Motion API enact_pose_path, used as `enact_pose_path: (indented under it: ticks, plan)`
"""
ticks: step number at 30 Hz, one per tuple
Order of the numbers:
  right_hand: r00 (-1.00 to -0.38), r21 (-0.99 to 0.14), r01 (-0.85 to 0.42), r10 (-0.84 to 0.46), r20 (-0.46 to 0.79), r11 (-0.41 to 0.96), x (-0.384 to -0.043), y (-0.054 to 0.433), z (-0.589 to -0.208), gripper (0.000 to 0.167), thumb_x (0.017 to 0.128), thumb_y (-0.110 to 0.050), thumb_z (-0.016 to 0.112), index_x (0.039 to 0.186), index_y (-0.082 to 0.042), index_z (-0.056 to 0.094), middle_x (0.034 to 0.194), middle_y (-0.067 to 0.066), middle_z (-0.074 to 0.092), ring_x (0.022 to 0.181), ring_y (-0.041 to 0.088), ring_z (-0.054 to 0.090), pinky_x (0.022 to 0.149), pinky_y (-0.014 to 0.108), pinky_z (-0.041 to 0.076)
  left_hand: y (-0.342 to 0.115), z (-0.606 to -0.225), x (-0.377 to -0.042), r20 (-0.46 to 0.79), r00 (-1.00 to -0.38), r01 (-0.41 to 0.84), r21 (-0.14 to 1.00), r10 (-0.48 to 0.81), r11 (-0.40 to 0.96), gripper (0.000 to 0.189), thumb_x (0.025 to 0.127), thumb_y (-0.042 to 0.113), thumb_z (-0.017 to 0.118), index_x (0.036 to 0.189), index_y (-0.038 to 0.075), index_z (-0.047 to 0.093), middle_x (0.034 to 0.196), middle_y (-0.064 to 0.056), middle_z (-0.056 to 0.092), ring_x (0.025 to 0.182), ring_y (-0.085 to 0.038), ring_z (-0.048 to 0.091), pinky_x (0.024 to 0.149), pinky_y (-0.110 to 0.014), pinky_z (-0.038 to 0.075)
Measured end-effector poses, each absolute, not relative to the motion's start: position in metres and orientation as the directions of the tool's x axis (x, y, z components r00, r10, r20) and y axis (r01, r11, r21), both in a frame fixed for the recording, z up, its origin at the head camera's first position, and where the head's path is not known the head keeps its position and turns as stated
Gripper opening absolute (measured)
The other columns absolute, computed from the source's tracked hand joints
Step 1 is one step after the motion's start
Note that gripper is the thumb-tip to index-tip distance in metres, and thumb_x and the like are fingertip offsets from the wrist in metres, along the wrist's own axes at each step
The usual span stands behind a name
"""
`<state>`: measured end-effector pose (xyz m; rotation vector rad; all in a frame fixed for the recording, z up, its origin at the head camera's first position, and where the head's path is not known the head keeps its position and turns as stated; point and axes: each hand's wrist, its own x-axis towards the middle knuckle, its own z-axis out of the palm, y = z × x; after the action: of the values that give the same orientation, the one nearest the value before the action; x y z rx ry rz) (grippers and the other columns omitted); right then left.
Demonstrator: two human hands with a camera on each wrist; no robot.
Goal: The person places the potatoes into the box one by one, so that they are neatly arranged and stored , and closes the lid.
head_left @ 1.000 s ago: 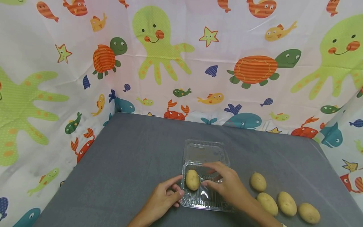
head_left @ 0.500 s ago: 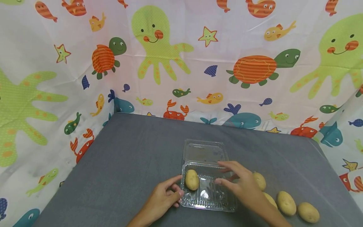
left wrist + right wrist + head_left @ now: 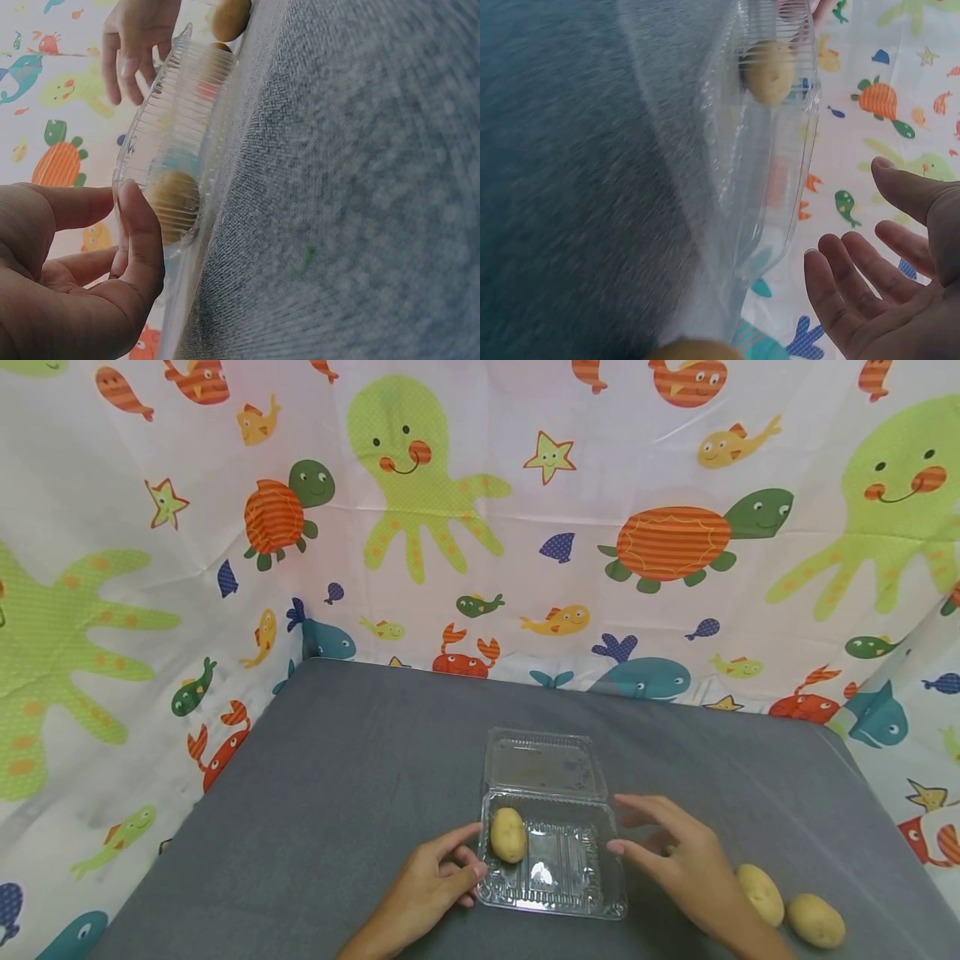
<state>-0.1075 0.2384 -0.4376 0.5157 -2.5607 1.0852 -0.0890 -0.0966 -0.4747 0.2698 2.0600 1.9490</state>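
A clear plastic clamshell container (image 3: 570,897) lies with its lid (image 3: 542,764) folded back. In its left side sits one potato (image 3: 508,836). My left hand (image 3: 427,881) holds the container's left edge; the left wrist view shows thumb and index finger pinching the rim (image 3: 129,161). Just beyond the right edge hovers my right hand (image 3: 686,860), its fingers spread with nothing between them. In the right wrist view that hand (image 3: 889,281) is apart from the container. Two potatoes show to its right, and it mostly hides the others there.
On the grey cloth-covered table (image 3: 360,760), one potato (image 3: 761,895) lies beside my right wrist and another potato (image 3: 816,921) farther right. A curtain (image 3: 480,552) printed with sea animals stands along the back and sides.
My right hand has moved right, from above the container to past its right edge, over the loose potatoes. My left hand, the container and the potato in it have stayed put.
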Motion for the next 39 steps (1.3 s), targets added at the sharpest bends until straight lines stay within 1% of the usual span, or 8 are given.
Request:
enact_pose_path:
  ticks: [4, 10, 15, 17, 24, 29, 34, 39]
  plan:
    - [-0.907, -0.63, -0.393, -0.171, 0.384, 0.67, -0.102, 0.248, -0.439, 0.056, 0.079, -0.015, 0.094, 0.131, -0.023, 0.073, 0.113, -0.003, 0.074, 0.093, 0.006, 0.071, 0.066, 0.024, 0.062, -0.096, -0.475, -0.089, -0.082, -0.941, -0.061, 0.996, 0.328, 0.072, 0.061, 0.1, 0.008, 0.072, 0.154, -0.006, 0.048, 0.099, -0.009, 0.065, 0.074, -0.01, 0.068, 0.067, -0.024, 0.063]
    - [-0.942, -0.631, -0.293, -0.105, 0.317, 0.718, -0.095, 0.262, -0.434, 0.054, 0.082, -0.018, 0.093, 0.132, -0.023, 0.072, 0.118, -0.002, 0.075, 0.096, 0.003, 0.071, 0.071, 0.027, 0.064, -0.095, -0.475, -0.089, -0.085, -0.942, -0.063, 0.995, 0.325, 0.078, 0.061, 0.1, 0.009, 0.073, 0.154, -0.006, 0.049, 0.1, -0.009, 0.066, 0.074, -0.01, 0.068, 0.067, -0.025, 0.063]
    - [-0.954, -0.652, -0.249, -0.065, 0.292, 0.716, -0.091, 0.277, -0.432, 0.052, 0.086, -0.019, 0.091, 0.134, -0.022, 0.071, 0.12, -0.003, 0.073, 0.098, 0.003, 0.071, 0.073, 0.019, 0.061, -0.096, -0.476, -0.089, -0.082, -0.942, -0.06, 0.995, 0.326, 0.077, 0.061, 0.1, 0.009, 0.072, 0.154, -0.006, 0.048, 0.1, -0.009, 0.065, 0.075, -0.01, 0.068, 0.068, -0.025, 0.064]
    - [-0.952, -0.659, -0.243, -0.045, 0.302, 0.712, -0.089, 0.283, -0.433, 0.052, 0.086, -0.018, 0.09, 0.134, -0.022, 0.071, 0.121, -0.005, 0.072, 0.098, -0.001, 0.069, 0.071, 0.016, 0.06, -0.096, -0.476, -0.089, -0.083, -0.942, -0.061, 0.995, 0.326, 0.075, 0.061, 0.1, 0.009, 0.072, 0.154, -0.006, 0.048, 0.1, -0.009, 0.065, 0.076, -0.011, 0.068, 0.068, -0.025, 0.064]
    - [-0.972, -0.701, -0.113, 0.07, 0.226, 0.704, -0.081, 0.305, -0.43, 0.054, 0.09, -0.023, 0.088, 0.14, -0.018, 0.067, 0.121, -0.023, 0.067, 0.1, -0.01, 0.064, 0.072, 0.013, 0.059, -0.096, -0.475, -0.089, -0.092, -0.94, -0.074, 0.995, 0.328, 0.067, 0.061, 0.1, 0.009, 0.071, 0.155, -0.006, 0.047, 0.101, -0.009, 0.064, 0.077, -0.011, 0.068, 0.069, -0.025, 0.064]
    - [-0.968, -0.697, -0.032, 0.153, 0.202, 0.716, -0.075, 0.318, -0.43, 0.056, 0.092, -0.027, 0.086, 0.143, -0.016, 0.065, 0.12, -0.019, 0.067, 0.099, -0.017, 0.06, 0.071, 0.009, 0.057, -0.097, -0.476, -0.09, -0.096, -0.94, -0.079, 0.995, 0.328, 0.064, 0.062, 0.101, 0.01, 0.072, 0.155, -0.006, 0.047, 0.101, -0.009, 0.065, 0.077, -0.012, 0.068, 0.068, -0.025, 0.064]
    - [-0.943, -0.713, -0.055, 0.198, 0.266, 0.699, -0.069, 0.331, -0.433, 0.057, 0.092, -0.016, 0.085, 0.145, -0.01, 0.064, 0.12, -0.027, 0.062, 0.099, -0.018, 0.061, 0.071, 0.008, 0.056, -0.097, -0.477, -0.09, -0.092, -0.939, -0.076, 0.995, 0.331, 0.061, 0.062, 0.101, 0.01, 0.072, 0.155, -0.005, 0.047, 0.101, -0.009, 0.065, 0.078, -0.012, 0.069, 0.069, -0.025, 0.064]
    - [-0.929, -0.724, -0.009, 0.261, 0.261, 0.69, -0.063, 0.343, -0.438, 0.058, 0.093, -0.015, 0.084, 0.147, -0.007, 0.062, 0.118, -0.033, 0.058, 0.098, -0.018, 0.059, 0.07, 0.005, 0.054, -0.097, -0.476, -0.09, -0.086, -0.939, -0.069, 0.996, 0.333, 0.064, 0.061, 0.101, 0.01, 0.072, 0.155, -0.006, 0.047, 0.101, -0.009, 0.066, 0.078, -0.012, 0.069, 0.069, -0.026, 0.065]
